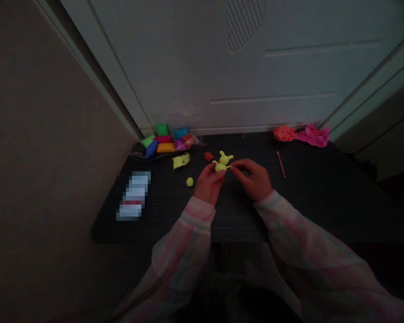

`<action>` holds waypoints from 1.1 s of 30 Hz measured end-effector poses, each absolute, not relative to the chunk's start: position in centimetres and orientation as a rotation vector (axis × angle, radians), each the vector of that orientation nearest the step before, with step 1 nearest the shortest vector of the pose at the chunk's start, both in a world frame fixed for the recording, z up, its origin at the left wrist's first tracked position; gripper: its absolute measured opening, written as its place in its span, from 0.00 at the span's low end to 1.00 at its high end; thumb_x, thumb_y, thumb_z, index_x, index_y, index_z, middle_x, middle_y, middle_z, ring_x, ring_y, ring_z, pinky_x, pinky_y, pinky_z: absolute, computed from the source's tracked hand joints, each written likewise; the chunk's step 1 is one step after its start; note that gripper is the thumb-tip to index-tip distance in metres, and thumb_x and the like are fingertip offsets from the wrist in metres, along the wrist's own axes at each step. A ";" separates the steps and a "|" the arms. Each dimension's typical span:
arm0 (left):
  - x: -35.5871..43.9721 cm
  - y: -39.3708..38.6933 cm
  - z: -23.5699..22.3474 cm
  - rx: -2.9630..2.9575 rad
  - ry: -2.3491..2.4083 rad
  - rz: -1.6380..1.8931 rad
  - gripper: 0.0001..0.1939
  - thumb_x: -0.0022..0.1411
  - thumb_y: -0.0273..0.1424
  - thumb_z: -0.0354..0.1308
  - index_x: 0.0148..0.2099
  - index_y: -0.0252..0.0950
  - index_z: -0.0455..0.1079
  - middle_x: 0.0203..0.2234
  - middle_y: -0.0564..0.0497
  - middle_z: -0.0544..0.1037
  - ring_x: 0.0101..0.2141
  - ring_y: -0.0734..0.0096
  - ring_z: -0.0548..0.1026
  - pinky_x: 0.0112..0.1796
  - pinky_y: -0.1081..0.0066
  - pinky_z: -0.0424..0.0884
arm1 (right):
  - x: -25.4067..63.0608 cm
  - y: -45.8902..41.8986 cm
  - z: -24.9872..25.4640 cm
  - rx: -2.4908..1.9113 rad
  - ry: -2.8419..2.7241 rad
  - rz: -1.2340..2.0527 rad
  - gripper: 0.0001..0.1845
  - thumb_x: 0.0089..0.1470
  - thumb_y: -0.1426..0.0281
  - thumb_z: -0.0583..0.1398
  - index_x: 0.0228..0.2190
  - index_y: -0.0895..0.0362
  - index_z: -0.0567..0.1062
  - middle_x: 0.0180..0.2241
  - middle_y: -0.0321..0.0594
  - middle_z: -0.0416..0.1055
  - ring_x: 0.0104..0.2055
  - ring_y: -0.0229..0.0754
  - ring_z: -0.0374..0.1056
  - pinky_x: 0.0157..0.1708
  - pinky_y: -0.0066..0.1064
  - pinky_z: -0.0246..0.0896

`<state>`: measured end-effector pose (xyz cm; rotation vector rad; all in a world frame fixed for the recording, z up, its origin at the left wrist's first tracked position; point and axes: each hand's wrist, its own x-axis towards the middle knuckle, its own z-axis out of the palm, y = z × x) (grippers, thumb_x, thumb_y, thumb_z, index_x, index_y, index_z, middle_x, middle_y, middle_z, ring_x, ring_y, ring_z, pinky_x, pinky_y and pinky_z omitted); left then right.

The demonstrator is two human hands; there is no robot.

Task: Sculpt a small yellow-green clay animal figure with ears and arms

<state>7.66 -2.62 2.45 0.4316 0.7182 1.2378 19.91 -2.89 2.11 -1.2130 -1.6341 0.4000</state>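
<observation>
A small yellow clay figure (221, 167) with a round head, two long ears and thin arms is held above the dark table. My left hand (209, 180) grips its body between thumb and fingers. From the other side, my right hand (254, 177) pinches the tip of the figure's arm between thumb and forefinger. On the table left of my left hand lies a yellow clay ball (189, 181). Behind it are an opened yellow clay packet (181, 161) and a red lump (208, 156).
A clear bag of coloured clay packets (166, 147) lies at the back left. A blurred-out phone-like rectangle (134, 196) is at the left. On the right are a pink modelling stick (280, 164), an orange crumpled piece (284, 133) and a pink one (313, 136). A white panelled door (195, 54) stands behind the table.
</observation>
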 end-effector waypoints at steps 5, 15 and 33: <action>7.6 -2.6 2.5 0.418 0.711 1.250 0.14 0.38 0.19 0.59 0.30 0.36 0.66 0.27 0.57 0.71 0.29 0.81 0.68 0.29 0.78 0.59 | 20.0 -3.0 2.1 -1.181 -1.623 0.471 0.07 0.45 0.68 0.58 0.31 0.54 0.71 0.28 0.36 0.69 0.30 0.38 0.66 0.33 0.33 0.62; 7.7 -2.6 2.4 0.441 0.698 1.252 0.15 0.37 0.18 0.59 0.31 0.36 0.67 0.29 0.56 0.73 0.31 0.80 0.69 0.31 0.78 0.61 | 20.1 -2.5 1.5 -1.130 -1.457 0.855 0.08 0.42 0.66 0.60 0.29 0.54 0.71 0.29 0.35 0.70 0.33 0.39 0.66 0.37 0.35 0.60; 7.8 -2.6 2.3 0.455 0.656 1.252 0.15 0.39 0.15 0.57 0.32 0.33 0.67 0.28 0.54 0.73 0.30 0.79 0.70 0.34 0.76 0.62 | 19.8 -2.6 2.1 -1.117 -1.302 0.986 0.05 0.38 0.68 0.62 0.23 0.55 0.71 0.25 0.33 0.70 0.29 0.37 0.66 0.33 0.32 0.61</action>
